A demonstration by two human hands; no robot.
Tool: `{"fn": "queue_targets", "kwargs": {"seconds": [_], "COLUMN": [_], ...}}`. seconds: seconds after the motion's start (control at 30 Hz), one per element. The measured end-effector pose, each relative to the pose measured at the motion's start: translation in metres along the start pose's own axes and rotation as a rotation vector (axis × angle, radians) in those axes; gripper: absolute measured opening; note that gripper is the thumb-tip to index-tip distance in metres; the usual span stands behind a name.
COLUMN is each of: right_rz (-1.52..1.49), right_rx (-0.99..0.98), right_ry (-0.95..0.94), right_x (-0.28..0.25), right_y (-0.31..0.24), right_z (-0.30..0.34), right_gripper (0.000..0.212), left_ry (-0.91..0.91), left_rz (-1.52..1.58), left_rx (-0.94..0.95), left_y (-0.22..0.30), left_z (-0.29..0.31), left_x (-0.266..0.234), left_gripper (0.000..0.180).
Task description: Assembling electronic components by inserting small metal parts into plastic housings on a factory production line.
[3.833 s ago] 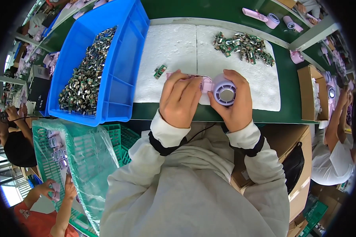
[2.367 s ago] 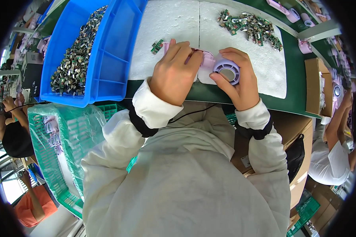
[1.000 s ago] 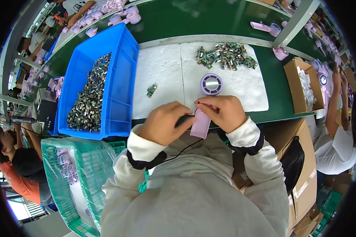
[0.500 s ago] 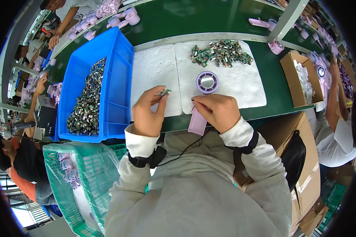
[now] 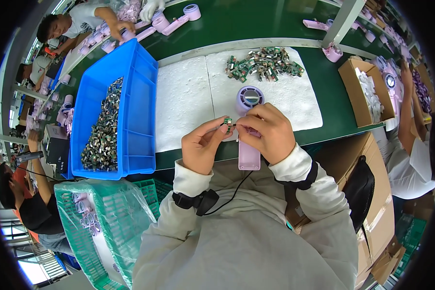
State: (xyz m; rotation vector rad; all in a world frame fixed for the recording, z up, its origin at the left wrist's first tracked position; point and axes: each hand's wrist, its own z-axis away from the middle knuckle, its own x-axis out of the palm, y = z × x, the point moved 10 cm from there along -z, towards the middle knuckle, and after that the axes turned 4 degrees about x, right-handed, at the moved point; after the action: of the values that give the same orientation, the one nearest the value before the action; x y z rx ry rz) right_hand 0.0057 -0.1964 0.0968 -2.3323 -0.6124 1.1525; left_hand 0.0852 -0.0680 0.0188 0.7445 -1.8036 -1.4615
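Observation:
My left hand [image 5: 201,146] pinches a small green circuit board [image 5: 228,121] between thumb and fingertips. Close beside it, my right hand [image 5: 270,133] is closed, its fingertips together on what looks like a thin dark wire by the board's edge. Under the right hand lies a pale purple handheld fan: its round head [image 5: 249,98] rests on the white foam sheet, and its hollow handle [image 5: 249,155] points toward me past the table edge. The right hand covers the fan's middle, so whether the wire joins it is hidden.
A pile of circuit boards [image 5: 266,65] lies on the foam [image 5: 183,96]. On the left stands a blue bin [image 5: 137,111] full of boards; below it is a green basket [image 5: 125,208] lined with plastic. A cardboard box [image 5: 345,82] of white parts sits right. Co-workers are on both sides.
My left hand has moved right with the circuit board, bringing it up to my right fingertips. The fan has turned slightly, its handle pointing straighter toward me. A co-worker at far left reaches over fan parts.

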Motion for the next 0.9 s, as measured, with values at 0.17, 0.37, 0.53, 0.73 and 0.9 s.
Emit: {"fn": "queue_targets", "kwargs": {"seconds": [0.17,0.37,0.53,0.73,0.9], "right_rz": [-0.016,-0.065,-0.214,-0.228,-0.194], "right_rx": [-0.048,-0.064,0.144,0.153,0.098], "right_ry": [-0.021,0.0,0.067,0.044,0.026], "right_x": [-0.001,-0.004,-0.005,0.001,-0.002], "right_y": [-0.002,-0.008,-0.002,0.0,0.001], "right_z": [0.0,0.001,0.009,0.012,0.007], "right_gripper": [0.014,0.014,0.013,0.012,0.016], "left_ry": [0.028,0.007,0.132,0.223,0.17], "left_rz": [-0.061,-0.326,-0.559,-0.702,-0.512], "left_rx": [0.122,0.323,0.482,0.663,0.428], "left_y": [0.008,0.033,0.051,0.061,0.034], "left_z": [0.005,0.011,0.025,0.032,0.019], "left_x": [0.002,0.007,0.018,0.025,0.007], "left_gripper": [0.025,0.027,0.029,0.029,0.028]}}
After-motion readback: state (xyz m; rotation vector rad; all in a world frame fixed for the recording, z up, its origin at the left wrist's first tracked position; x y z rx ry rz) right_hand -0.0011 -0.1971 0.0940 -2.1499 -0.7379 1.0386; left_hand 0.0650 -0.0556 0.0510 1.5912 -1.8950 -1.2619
